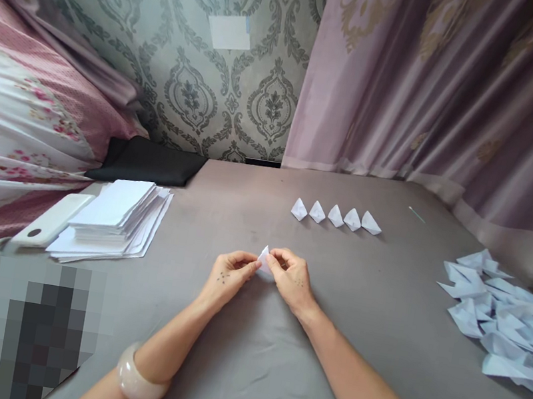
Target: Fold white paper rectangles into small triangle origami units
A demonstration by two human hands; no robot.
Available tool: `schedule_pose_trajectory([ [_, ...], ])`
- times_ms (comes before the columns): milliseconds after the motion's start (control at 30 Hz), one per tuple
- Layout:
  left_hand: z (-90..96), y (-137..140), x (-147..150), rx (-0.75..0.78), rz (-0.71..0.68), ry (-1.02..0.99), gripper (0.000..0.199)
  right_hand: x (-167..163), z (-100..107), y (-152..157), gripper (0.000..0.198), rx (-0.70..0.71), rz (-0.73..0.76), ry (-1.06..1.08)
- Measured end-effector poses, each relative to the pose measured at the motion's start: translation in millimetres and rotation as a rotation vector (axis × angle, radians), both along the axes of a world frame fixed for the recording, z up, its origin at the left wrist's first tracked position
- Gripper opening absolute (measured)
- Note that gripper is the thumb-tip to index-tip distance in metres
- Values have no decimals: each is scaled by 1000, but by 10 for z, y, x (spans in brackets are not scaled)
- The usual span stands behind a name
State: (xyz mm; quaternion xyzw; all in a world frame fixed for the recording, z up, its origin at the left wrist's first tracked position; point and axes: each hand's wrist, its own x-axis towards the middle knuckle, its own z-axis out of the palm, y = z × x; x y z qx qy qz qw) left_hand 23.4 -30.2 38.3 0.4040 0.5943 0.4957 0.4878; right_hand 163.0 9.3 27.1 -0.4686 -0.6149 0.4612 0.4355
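A: Head view is up on my screen. I want the hands first

B: Noted from my seat: left hand [233,275] nearly closed, thumb and bent forefinger pinching the left edge of a small, pointed piece of folded white paper [264,259]. Right hand [291,276] likewise drawn in, fingers curled, its pinch on the right edge. I cannot tell how the far fingers sit behind

A: Where does the piece stand?

B: Point up, between the two hands, low over the grey cloth-like tabletop [230,204], near the middle of my view. I cannot tell whether its lower edge touches

A: And around it?

B: Beyond the right hand I count a row of five small, diamond-looking folded white paper shapes [336,216], side by side. Far right, a loose heap of larger, sharp-cornered folded white papers [505,318], overlapping. I log a thin, pale green stick [416,214] lying between row and curtain [391,78], mauve with gold motifs

A: Left side?

B: A stack of flat white paper sheets [114,206], edges uneven, just beside a flat white board with a dark oval spot [58,220]. Black folded cloth [151,161] behind. Pale, thick bangle [142,375] on the left forearm
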Motion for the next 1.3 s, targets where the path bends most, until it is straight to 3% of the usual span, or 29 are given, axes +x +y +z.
schedule_pose_trajectory([
  [167,55,-6,-14,-38,60,4,28,1,-30,13,23,-63,36,22],
  [367,74,-19,-33,-46,39,-34,29,35,25,26,27,-258,125,202],
  [500,80,-14,-44,-51,-60,-172,32,131,109,69,32,-364,250,214],
  [700,65,-16,-90,-59,-266,-497,39,226,134,122,31,-369,466,232],
  [900,112,-14,-151,-92,-329,-398,29,280,143,147,29,-435,563,277],
  [1067,169,-38,-188,-136,-430,-507,25,329,212,137,29,-516,678,320],
  [1167,188,-71,-204,-166,-518,-539,28,345,263,115,31,-515,747,325],
  [1300,186,-101,-215,-216,-605,-426,32,353,300,102,34,-480,783,241],
])
